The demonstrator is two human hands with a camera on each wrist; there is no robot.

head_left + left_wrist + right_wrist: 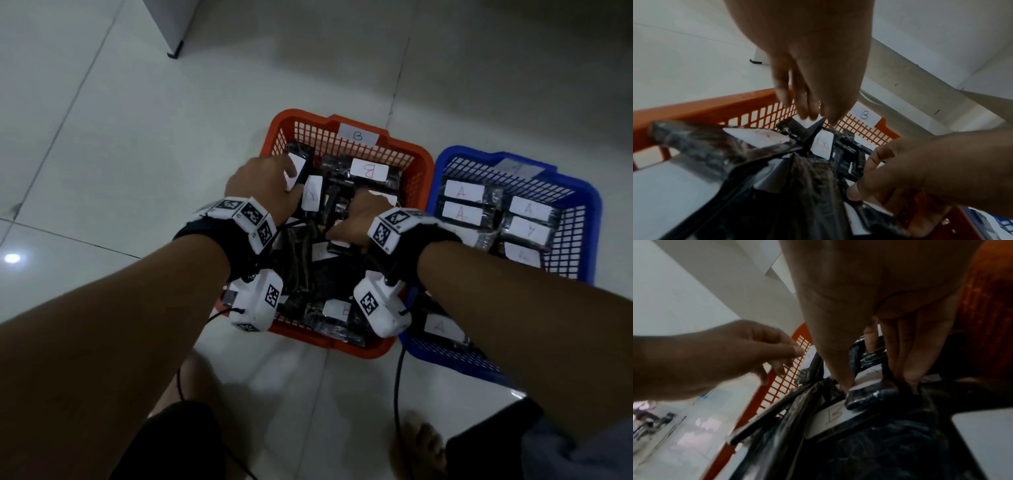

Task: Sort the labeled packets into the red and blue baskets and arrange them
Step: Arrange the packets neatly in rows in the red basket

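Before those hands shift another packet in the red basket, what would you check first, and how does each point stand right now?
1. Red basket tagged B: ok.
2. Readable labels there say B, such as the far packet: ok.
3. Blue basket packets read A: ok.
4. Left hand fingers on the upright packet: ok.
5. Right hand pinches a packet; its letter: cannot tell.
6. Red basket packets lie neatly: not ok, several tilted and overlapping.

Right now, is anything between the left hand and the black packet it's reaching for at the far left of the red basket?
Nothing visible: the left hand already pinches that black white-labelled packet inside the red plastic mesh basket.
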